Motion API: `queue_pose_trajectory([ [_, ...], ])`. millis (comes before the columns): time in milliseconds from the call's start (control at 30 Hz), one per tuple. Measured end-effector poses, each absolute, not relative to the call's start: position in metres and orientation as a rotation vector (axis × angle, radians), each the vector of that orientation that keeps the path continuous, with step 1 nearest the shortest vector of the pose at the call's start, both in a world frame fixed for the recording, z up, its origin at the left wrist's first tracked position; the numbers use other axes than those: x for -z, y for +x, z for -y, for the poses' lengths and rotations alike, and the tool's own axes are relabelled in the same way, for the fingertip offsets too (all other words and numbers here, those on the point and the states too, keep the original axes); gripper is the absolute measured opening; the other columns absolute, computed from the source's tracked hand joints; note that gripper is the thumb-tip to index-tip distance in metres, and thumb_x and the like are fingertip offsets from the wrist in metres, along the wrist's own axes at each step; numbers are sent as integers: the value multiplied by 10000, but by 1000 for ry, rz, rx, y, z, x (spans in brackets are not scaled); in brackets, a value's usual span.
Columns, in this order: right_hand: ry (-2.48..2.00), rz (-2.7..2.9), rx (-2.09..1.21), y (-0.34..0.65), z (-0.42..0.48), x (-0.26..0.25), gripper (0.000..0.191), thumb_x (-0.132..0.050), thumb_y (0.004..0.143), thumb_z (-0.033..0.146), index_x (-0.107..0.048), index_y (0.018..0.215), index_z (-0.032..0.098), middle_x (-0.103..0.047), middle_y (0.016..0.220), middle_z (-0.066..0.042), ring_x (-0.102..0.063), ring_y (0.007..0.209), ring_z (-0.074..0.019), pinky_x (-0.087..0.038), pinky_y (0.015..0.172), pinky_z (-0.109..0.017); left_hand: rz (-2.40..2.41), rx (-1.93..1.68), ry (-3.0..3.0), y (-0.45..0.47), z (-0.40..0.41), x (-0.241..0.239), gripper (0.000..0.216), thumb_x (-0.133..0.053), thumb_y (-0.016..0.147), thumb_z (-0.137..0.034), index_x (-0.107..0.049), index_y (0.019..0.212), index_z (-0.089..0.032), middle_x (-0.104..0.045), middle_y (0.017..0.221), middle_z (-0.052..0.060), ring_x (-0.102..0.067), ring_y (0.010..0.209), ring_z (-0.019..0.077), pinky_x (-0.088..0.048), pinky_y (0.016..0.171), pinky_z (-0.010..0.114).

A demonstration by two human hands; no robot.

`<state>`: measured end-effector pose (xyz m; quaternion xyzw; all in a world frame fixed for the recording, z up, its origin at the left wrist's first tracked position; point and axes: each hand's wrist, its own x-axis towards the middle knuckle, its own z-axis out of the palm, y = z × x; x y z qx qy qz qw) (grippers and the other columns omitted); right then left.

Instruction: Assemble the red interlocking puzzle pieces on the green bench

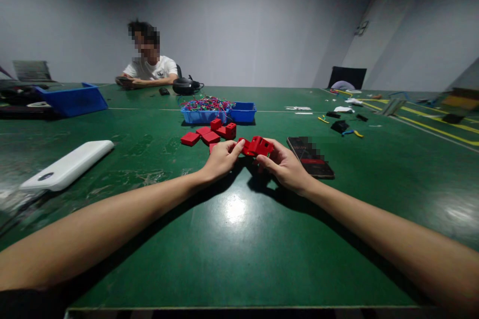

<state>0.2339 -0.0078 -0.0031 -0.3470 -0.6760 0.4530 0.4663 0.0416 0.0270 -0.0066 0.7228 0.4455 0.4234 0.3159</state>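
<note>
Both hands are on one red plastic housing (257,147), held just above the green surface (239,239), roughly mid-way across and well in from the near edge. Left hand (221,158) pinches its left end, fingers narrow; right hand (285,165) cups the right end from below, fingers closed around it. A two-handed grip like that steadies the part at both ends, probably for fitting or inspecting it.

Loose red pieces (209,132) sit just behind the hands, about six by my count, though some overlap. They're clustered in front of the small blue tray (243,112), within easy reach. One tray there, full of mixed coloured wires (207,103).

One dark phone (310,157) lies just right of the right hand. One white slab device (69,164) is near the left edge. One larger blue bin (75,99) sits at the far left. One person is seated at the far edge, forearms resting on the surface.
</note>
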Motion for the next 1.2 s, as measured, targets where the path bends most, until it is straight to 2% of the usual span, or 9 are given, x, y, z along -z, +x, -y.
queue_pose_trajectory([
  [67, -869, 1643, -1100, 233, 8, 3, 441, -679, 815, 453, -534, 1160, 219, -653, 881, -12, -606, 608, -121, -520, 579, -265, -1156, -1091, 1888, 42, -26, 6, 534, -456, 879, -627, -592, 665, -157, -484, 491, -28, -441, 460, 104, -319, 452, 227],
  [267, -868, 1614, -1110, 232, 9, 0, 451, -694, 787, 496, -545, 1121, 232, -641, 840, 8, -585, 586, -114, -503, 551, -255, -1070, -1058, 1881, 41, -29, 12, 443, -563, 836, -577, -609, 771, -141, -564, 627, -11, -486, 499, 98, -382, 460, 223],
  [400, -859, 1612, -1183, 232, 10, 0, 420, -705, 783, 484, -557, 1089, 236, -669, 830, 8, -619, 613, -124, -495, 550, -250, -1039, -1116, 1877, 40, -31, 14, 413, -559, 868, -508, -638, 1000, -125, -639, 780, 28, -548, 580, 115, -451, 513, 230],
  [567, -822, 1639, -1281, 233, 10, 2, 374, -736, 773, 418, -539, 1034, 234, -707, 868, -6, -664, 697, -143, -530, 662, -286, -1081, -1234, 2036, 40, -28, 13, 410, -519, 915, -387, -561, 1223, -120, -650, 1044, 105, -626, 810, 175, -527, 709, 303],
  [667, -821, 1631, -1244, 234, 8, 5, 399, -744, 763, 393, -522, 1056, 240, -713, 916, -23, -679, 784, -169, -532, 741, -319, -1151, -1295, 2280, 40, -24, 13, 435, -483, 920, -285, -484, 1327, -131, -612, 1120, 117, -608, 935, 200, -511, 846, 356],
  [767, -821, 1611, -1191, 235, 4, 7, 423, -752, 746, 380, -500, 1056, 245, -714, 951, -33, -681, 845, -188, -523, 800, -346, -1338, -1154, 2536, 40, -20, 12, 547, -474, 888, -243, -387, 1411, -109, -567, 1220, 159, -565, 1076, 264, -467, 947, 445],
  [900, -823, 1596, -1125, 236, 1, 10, 416, -780, 705, 349, -487, 981, 243, -682, 926, -11, -664, 851, -175, -506, 830, -339, -1689, -626, 2838, 38, -15, 6, 628, -526, 856, -398, -437, 1377, -61, -497, 1346, 235, -455, 1228, 402, -389, 992, 573],
  [1033, -817, 1592, -1107, 235, 0, 13, 409, -798, 678, 332, -487, 926, 241, -646, 884, 14, -637, 788, -149, -498, 780, -307, -1919, -345, 2847, 36, -11, -2, 563, -426, 900, -528, -523, 1266, -111, -563, 1234, 211, -511, 1132, 394, -425, 908, 594],
  [1200, -799, 1592, -1131, 234, 1, 12, 411, -809, 667, 330, -492, 914, 242, -632, 861, 21, -618, 762, -139, -486, 742, -287, -1911, -287, 2789, 32, -16, -2, 531, -415, 914, -539, -544, 1202, -112, -560, 1205, 211, -525, 1132, 396, -511, 819, 512],
])
